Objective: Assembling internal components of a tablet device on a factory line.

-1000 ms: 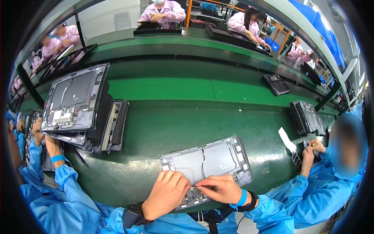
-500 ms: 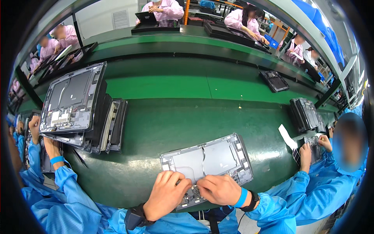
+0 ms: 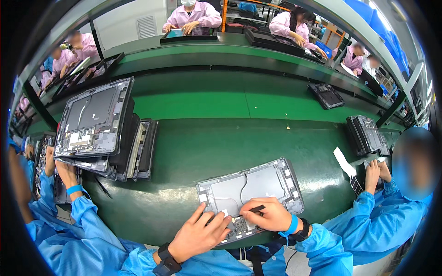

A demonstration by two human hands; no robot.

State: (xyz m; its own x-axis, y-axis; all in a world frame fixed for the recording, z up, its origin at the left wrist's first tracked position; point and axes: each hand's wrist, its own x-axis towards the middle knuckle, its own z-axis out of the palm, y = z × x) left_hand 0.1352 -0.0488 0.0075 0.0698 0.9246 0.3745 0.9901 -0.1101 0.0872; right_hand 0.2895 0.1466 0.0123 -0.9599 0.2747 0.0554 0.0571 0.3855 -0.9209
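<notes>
An opened tablet (image 3: 258, 181) lies slightly tilted on the green bench in front of me, its battery and thin cables exposed. My left hand (image 3: 202, 230) rests over its near-left part, fingers spread, fingertips at the edge of the circuit board (image 3: 241, 225). In my right hand (image 3: 269, 215) is a slim black hand tool (image 3: 256, 209), pinched between thumb and fingers above the board. The working tip of that tool is hidden by my fingers, so its exact kind cannot be told.
A tall stack of opened tablets (image 3: 94, 117) leans at the left, beside a co-worker's hands (image 3: 64, 170). At the right, another person's hands (image 3: 375, 172) work near a white strip (image 3: 344, 162) and a smaller stack (image 3: 363, 133). One device (image 3: 326, 95) lies on the far green strip.
My hands have moved apart on the board. My left fingers have spread out, and the black tool now shows in my right hand. The view has shifted slightly.
</notes>
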